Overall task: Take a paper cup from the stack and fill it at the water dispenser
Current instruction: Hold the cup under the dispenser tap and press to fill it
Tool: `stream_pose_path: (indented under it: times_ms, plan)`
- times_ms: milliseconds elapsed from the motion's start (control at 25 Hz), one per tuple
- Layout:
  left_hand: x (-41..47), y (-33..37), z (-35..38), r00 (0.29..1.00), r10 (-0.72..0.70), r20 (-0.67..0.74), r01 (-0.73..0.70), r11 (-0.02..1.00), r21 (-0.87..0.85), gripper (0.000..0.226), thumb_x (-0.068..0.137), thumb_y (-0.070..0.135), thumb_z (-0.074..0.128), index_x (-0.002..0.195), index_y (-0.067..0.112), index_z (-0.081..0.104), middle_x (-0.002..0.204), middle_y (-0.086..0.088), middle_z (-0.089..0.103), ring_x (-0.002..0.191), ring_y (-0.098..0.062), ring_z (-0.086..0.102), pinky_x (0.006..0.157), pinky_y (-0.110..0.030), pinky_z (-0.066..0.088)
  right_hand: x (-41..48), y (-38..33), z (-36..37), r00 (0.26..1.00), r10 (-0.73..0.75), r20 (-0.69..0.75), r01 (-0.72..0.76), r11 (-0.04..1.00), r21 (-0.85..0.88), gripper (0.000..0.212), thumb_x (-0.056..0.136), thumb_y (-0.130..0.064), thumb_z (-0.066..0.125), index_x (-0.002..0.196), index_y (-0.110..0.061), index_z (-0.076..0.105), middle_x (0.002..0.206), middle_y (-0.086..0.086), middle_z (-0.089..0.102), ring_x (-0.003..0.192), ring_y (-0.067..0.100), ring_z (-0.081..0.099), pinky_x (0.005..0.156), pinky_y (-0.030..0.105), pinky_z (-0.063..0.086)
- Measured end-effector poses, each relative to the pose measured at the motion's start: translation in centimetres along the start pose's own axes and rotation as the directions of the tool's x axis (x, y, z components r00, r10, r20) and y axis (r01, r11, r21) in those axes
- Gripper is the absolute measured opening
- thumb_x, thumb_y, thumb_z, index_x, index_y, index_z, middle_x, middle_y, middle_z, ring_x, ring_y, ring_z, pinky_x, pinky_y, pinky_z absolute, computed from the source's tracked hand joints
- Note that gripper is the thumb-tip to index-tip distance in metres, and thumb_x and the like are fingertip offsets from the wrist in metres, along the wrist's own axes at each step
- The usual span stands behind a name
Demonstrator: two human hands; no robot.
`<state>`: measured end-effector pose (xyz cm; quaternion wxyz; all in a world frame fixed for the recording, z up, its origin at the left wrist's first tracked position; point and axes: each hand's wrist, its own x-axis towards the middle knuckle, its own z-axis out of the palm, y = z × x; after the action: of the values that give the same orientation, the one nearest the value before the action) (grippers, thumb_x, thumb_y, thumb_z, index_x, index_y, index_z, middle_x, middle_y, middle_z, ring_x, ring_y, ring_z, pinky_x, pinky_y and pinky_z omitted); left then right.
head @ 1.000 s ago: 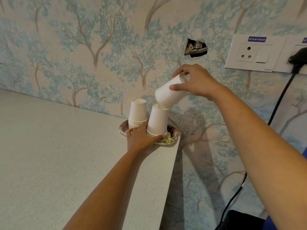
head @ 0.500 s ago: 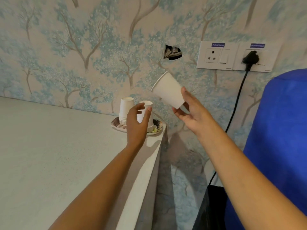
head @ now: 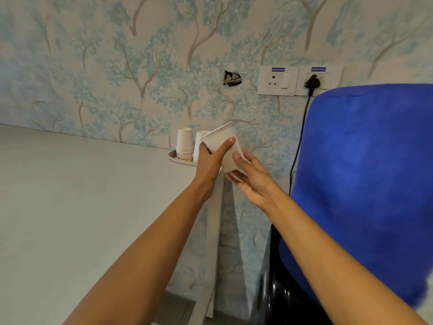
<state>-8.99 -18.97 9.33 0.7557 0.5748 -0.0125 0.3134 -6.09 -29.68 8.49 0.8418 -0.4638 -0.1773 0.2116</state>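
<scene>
Both hands grip one tilted paper cup (head: pixel 224 148): left hand (head: pixel 209 160) around its side, right hand (head: pixel 251 181) seemingly cradling its base at five o'clock.

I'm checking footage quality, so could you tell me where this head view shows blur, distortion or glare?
Head view: soft throughout, the paper cup and both hands, left hand and right hand, slightly smeared; wide-angle stretching lengthens the forearms; small glare spots on the black surface below the blue cover.
</scene>
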Motion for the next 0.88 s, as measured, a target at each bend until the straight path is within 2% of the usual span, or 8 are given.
stream_pose_path:
  times_ms: [80,200,280,400,480,560,680,880]
  plan:
    - [-3.8,0.6,0.6,0.999,-0.028,-0.020,0.029,0.998,0.048,0.068,0.063,0.031,0.076,0.120,0.009,0.047,0.115,-0.014,0.062,0.103,-0.024,0.063,0.085,-0.042,0.055,-3.7,0.2,-0.7,1.000,-0.006,0.025,0.009,0.991,-0.130,0.048,0.088,-0.011,0.058,0.133,-0.014,0.041,0.119,0.007,0.057,0.105,0.019,0.057,0.093,0.031,0.045]
    - [-10.1,1.0,1.7,0.999,-0.044,-0.015,0.046,0.982,0.182,0.072,0.068,0.021,0.077,0.127,0.011,0.038,0.121,-0.014,0.056,0.106,-0.022,0.059,0.084,-0.038,0.056,-9.9,0.5,-2.0,0.997,-0.062,0.043,0.073,0.929,-0.364,0.054,0.084,-0.003,0.063,0.133,-0.010,0.042,0.123,0.010,0.056,0.113,0.020,0.055,0.090,0.026,0.046]
    - [-13.6,1.4,2.6,0.999,-0.048,-0.007,0.048,0.965,0.258,0.073,0.071,0.015,0.076,0.130,0.010,0.033,0.122,-0.010,0.053,0.105,-0.018,0.057,0.078,-0.030,0.055,-13.6,0.4,-2.8,0.993,-0.110,0.030,0.109,0.837,-0.536,0.057,0.081,-0.004,0.067,0.132,-0.009,0.042,0.130,0.012,0.054,0.118,0.021,0.052,0.097,0.031,0.044]
    - [-18.0,1.9,4.3,0.998,-0.061,0.003,0.057,0.951,0.303,0.071,0.072,0.010,0.074,0.126,0.013,0.029,0.105,0.005,0.050,0.091,-0.003,0.052,0.056,-0.009,0.048,-18.0,0.1,-3.7,0.986,-0.166,0.006,0.123,0.709,-0.695,0.064,0.079,-0.008,0.070,0.134,-0.013,0.039,0.134,0.006,0.051,0.120,0.018,0.049,0.103,0.037,0.043]
    - [-20.5,1.9,5.4,0.996,-0.093,0.015,0.085,0.954,0.288,0.068,0.070,0.008,0.074,0.122,0.015,0.030,0.100,0.008,0.049,0.088,0.001,0.051,0.051,-0.006,0.045,-20.7,0.1,-4.1,0.979,-0.202,-0.018,0.125,0.673,-0.729,0.066,0.077,-0.008,0.071,0.134,-0.016,0.038,0.133,0.004,0.051,0.118,0.016,0.049,0.101,0.038,0.044]
    - [-22.6,1.6,6.4,0.991,-0.126,0.036,0.111,0.955,0.274,0.067,0.070,0.006,0.074,0.121,0.016,0.030,0.100,0.007,0.050,0.087,0.002,0.053,0.053,-0.009,0.046,-22.9,0.1,-4.6,0.971,-0.231,-0.058,0.113,0.661,-0.742,0.068,0.075,-0.006,0.072,0.134,-0.016,0.038,0.133,0.004,0.052,0.117,0.016,0.049,0.101,0.038,0.044]
    - [-25.3,1.0,7.5,0.985,-0.156,0.078,0.133,0.961,0.244,0.064,0.070,0.002,0.073,0.115,0.018,0.031,0.096,0.009,0.051,0.084,0.002,0.053,0.050,-0.009,0.047,-26.2,0.3,-5.7,0.962,-0.248,-0.117,0.071,0.637,-0.768,0.071,0.074,-0.007,0.072,0.134,-0.020,0.036,0.129,-0.001,0.051,0.114,0.014,0.049,0.095,0.032,0.045]
    - [-29.7,-1.0,7.9,0.965,-0.198,0.173,0.156,0.961,0.228,0.072,0.067,0.006,0.078,0.121,0.019,0.032,0.107,0.004,0.052,0.093,-0.002,0.055,0.056,-0.010,0.049,-31.3,1.6,-7.1,0.945,-0.255,-0.207,0.003,0.637,-0.771,0.069,0.075,-0.008,0.071,0.132,-0.025,0.037,0.117,-0.010,0.048,0.108,0.010,0.047,0.082,0.023,0.044]
